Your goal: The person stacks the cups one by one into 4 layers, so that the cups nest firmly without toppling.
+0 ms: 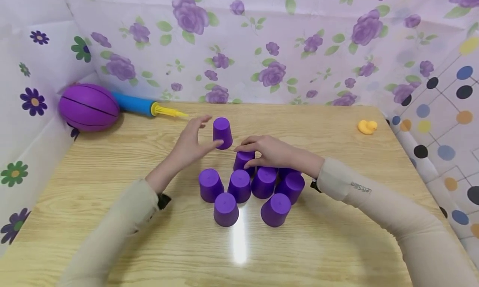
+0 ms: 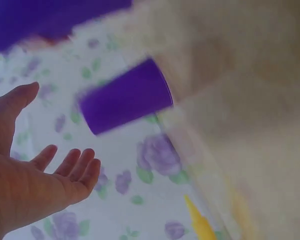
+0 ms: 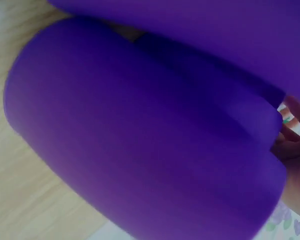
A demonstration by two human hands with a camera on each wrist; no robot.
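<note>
Several purple cups stand upside down in a cluster on the wooden table, among them a front-left cup and a front-right cup. A single cup stands behind the cluster. Beside it, my left hand is spread with the thumb toward it; the left wrist view shows a gap between this hand and the cup. My right hand grips a cup at the cluster's back, fingers and thumb about its upper part. In the right wrist view a near cup hides most of that hand.
A purple ball and a blue pump with a yellow nozzle lie at the back left. Near the back right sits a yellow rubber duck. Flowered sheeting hangs along the table's far edge.
</note>
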